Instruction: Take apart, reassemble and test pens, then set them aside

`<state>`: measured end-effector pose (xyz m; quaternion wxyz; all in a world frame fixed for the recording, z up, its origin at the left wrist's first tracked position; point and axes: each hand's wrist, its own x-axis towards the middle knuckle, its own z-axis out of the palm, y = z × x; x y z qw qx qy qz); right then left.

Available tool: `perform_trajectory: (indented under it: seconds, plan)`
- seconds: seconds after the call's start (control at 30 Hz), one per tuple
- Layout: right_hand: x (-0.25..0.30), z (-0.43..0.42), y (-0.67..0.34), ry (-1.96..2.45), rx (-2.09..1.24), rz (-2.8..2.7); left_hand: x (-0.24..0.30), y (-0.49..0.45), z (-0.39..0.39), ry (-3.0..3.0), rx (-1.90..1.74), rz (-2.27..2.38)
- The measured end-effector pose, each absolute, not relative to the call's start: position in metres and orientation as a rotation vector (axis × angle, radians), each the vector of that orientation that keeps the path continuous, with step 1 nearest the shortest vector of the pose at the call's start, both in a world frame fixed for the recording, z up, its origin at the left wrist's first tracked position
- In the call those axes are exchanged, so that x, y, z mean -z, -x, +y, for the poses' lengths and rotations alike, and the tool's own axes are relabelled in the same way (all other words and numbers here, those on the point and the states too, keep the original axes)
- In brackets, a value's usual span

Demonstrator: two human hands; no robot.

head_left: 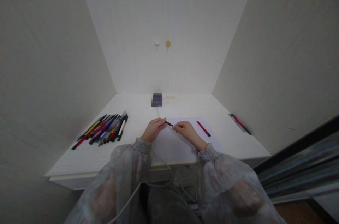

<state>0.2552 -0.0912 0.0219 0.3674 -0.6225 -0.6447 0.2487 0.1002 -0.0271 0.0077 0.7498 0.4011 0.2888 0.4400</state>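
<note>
Gripped between thumb and fingers of the left hand [155,129], a dark pen [168,123] is held over the white sheet [174,149], its end toward the right hand [188,132]. I record the right fingertips drawn together at that end; I cannot tell whether they pinch it. A red pen [203,128] lies on the sheet, right of both hands.

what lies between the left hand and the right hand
In the head view, a slim black pen part spans the gap between the left hand and right hand.
</note>
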Motion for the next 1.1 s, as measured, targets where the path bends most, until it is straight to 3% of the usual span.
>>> perform_trajectory:
  seconds: [0.67, 1.1]
  plan:
    - [-0.024, -0.128, -0.314, 1.674, -0.694, -1.616, -0.005, -0.099, -0.024, -0.852, -1.032, 0.651]
    - [-0.012, -0.127, -0.322, 2.0, -0.332, -1.699, -0.006, -0.099, -0.024, -0.945, -0.993, 0.695]
